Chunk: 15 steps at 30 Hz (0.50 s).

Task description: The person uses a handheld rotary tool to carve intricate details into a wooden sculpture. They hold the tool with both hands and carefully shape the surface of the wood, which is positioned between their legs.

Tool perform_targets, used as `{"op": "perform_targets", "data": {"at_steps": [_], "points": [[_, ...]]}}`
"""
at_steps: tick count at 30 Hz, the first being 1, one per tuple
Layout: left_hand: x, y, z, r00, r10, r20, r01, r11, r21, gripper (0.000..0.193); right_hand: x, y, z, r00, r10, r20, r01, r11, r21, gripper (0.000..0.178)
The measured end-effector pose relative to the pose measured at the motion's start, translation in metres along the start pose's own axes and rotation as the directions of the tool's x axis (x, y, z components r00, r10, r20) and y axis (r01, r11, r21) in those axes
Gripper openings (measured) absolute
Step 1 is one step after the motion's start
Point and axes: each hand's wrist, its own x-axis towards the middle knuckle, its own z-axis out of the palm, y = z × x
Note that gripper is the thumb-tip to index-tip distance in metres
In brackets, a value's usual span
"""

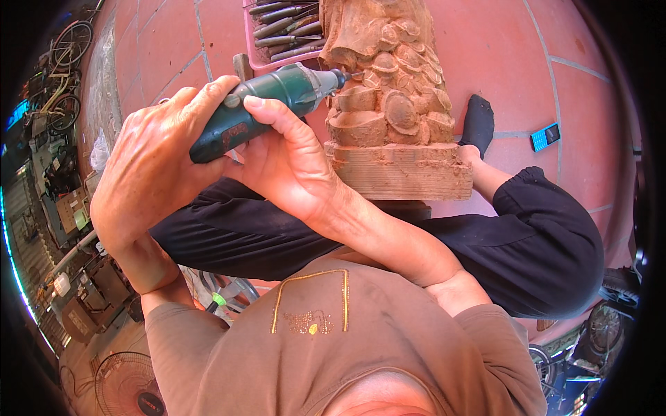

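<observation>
Both my hands are wrapped round a green die grinder (281, 90) with a grey nose. My left hand (149, 149) grips the rear of its body, fingers curled over and under it. My right hand (295, 156) holds it from below and the near side, thumb lying on the casing. The thin bit at its nose points right and reaches the edge of a carved wooden block (395, 104); whether it touches the wood I cannot tell. Rounded, coin-like shapes cover the block, which has a plain squared base toward me.
A pink tray (260, 66) of several dark-handled carving tools (284, 29) lies beyond the grinder. On the red tile floor (513, 41) to the right is a blue keypad phone (545, 137). A fan (128, 388) stands at lower left, and bicycles (66, 76) at far left.
</observation>
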Motion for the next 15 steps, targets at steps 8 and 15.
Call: {"op": "perform_targets", "data": {"at_steps": [8, 15], "points": [[-0.0014, 0.0021, -0.0008, 0.999, -0.019, 0.026, 0.018, 1.000, 0.006, 0.079, -0.0017, 0.0018, -0.0030, 1.000, -0.016, 0.006, 0.016, 1.000, -0.014, 0.023], [-0.0036, -0.0003, 0.0004, 1.000, -0.004, 0.018, 0.004, 1.000, 0.000, 0.080, -0.0050, 0.0037, -0.0003, 1.000, -0.008, 0.008, 0.008, 1.000, -0.005, 0.024]]}}
